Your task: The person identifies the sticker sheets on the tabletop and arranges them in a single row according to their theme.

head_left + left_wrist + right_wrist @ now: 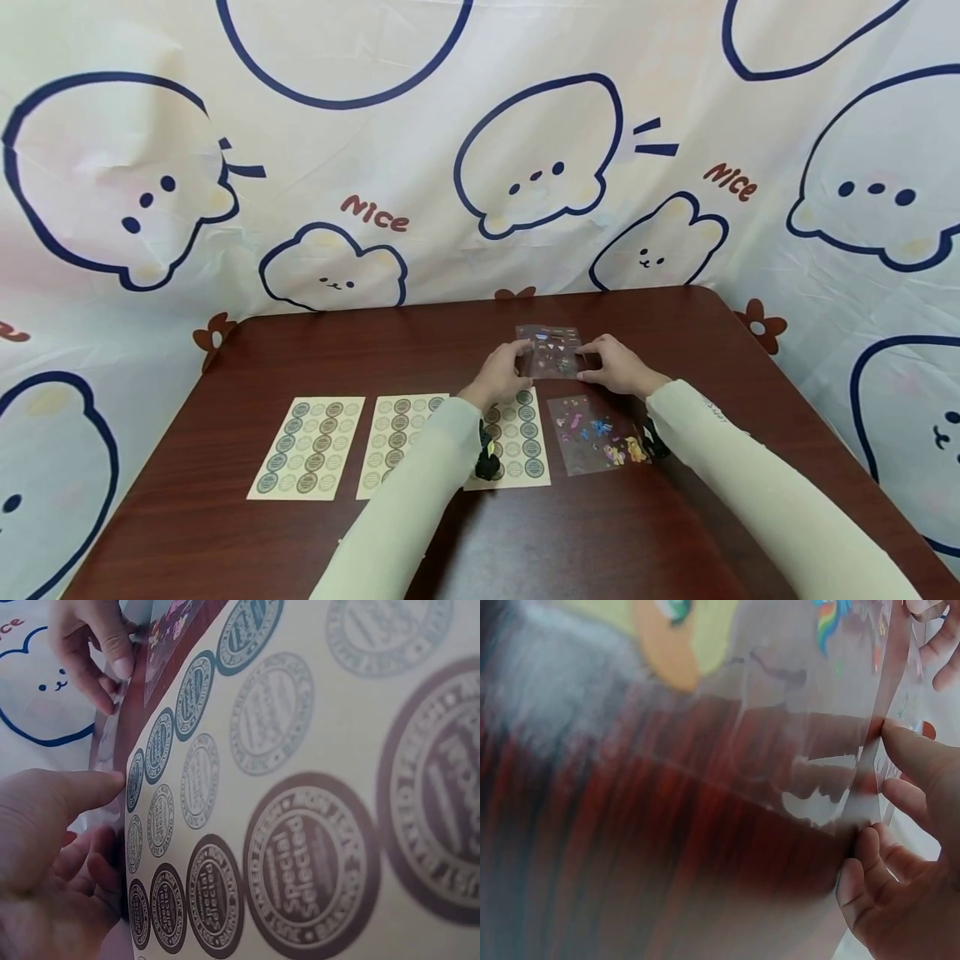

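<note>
A small clear sticker sheet (pixel 553 354) with tiny dark and pale pictures is at the back of the dark wooden table, between both hands. My left hand (pixel 501 373) holds its left side, with the index finger at the upper part and the thumb lower down. On the opposite side, my right hand (pixel 618 367) grips the right edge with thumb and fingertips. In the right wrist view, the fingers of the right hand (pixel 915 847) bend in at the edge. Below the sheet lies another clear sticker sheet (pixel 583 450) with colourful ponies, partly under the right wrist.
Three cream sheets of round labels lie in a row: the left sheet (pixel 306 450), the middle sheet (pixel 382 446) and the right sheet (pixel 517 450). My left forearm crosses over the latter two. A printed cloth (pixel 427 150) hangs behind the table (pixel 202 500).
</note>
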Demonstrator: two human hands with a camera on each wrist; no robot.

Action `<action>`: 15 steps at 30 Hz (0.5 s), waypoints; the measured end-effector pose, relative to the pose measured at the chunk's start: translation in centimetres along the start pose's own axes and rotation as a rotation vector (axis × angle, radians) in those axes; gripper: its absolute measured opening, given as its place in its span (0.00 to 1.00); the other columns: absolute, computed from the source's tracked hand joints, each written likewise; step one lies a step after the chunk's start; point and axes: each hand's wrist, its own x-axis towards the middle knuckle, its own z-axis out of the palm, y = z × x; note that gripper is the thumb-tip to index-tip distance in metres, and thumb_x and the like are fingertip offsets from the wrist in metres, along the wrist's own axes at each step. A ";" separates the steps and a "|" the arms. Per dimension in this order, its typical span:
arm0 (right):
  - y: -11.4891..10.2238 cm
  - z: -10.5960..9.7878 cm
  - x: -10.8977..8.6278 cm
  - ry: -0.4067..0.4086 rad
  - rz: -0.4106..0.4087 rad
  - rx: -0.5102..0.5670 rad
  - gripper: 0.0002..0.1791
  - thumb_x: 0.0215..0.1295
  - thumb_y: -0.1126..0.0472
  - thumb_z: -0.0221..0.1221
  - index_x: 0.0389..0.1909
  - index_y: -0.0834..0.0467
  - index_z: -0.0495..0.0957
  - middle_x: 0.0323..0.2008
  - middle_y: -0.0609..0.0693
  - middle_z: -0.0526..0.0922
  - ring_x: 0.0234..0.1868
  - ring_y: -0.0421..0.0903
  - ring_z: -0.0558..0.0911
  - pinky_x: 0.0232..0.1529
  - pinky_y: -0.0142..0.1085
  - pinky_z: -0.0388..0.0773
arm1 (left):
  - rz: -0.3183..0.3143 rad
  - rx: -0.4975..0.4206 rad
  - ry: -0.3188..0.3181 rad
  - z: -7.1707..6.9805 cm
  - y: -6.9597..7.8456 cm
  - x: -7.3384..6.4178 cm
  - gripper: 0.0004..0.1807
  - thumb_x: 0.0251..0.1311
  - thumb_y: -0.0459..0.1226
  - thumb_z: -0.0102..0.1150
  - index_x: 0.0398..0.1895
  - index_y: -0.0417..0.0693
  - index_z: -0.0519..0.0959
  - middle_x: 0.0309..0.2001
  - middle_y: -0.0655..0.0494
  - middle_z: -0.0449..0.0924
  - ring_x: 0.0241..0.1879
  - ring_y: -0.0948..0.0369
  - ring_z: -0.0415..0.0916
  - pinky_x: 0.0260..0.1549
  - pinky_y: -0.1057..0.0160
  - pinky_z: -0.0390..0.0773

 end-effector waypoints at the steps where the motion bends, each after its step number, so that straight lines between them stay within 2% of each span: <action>1: -0.1 0.1 0.0 -0.003 -0.003 0.000 0.29 0.69 0.55 0.64 0.66 0.64 0.74 0.62 0.65 0.70 0.59 0.59 0.74 0.62 0.56 0.72 | -0.004 0.005 0.003 0.0 0.0 0.0 0.37 0.65 0.28 0.62 0.76 0.49 0.63 0.69 0.42 0.68 0.60 0.50 0.73 0.57 0.53 0.76; 7: -0.8 0.4 0.2 -0.019 -0.016 0.005 0.28 0.70 0.55 0.63 0.67 0.63 0.74 0.62 0.65 0.70 0.59 0.58 0.73 0.62 0.55 0.73 | -0.016 0.030 0.023 0.1 0.1 0.0 0.36 0.65 0.30 0.62 0.76 0.49 0.64 0.69 0.43 0.69 0.69 0.49 0.68 0.67 0.52 0.71; 15: -1.2 0.5 0.3 -0.028 -0.005 0.019 0.26 0.71 0.53 0.62 0.66 0.60 0.76 0.62 0.63 0.71 0.58 0.56 0.75 0.60 0.54 0.75 | -0.016 0.041 0.020 0.3 -0.2 0.2 0.39 0.65 0.35 0.65 0.78 0.51 0.60 0.69 0.44 0.69 0.69 0.48 0.68 0.67 0.49 0.71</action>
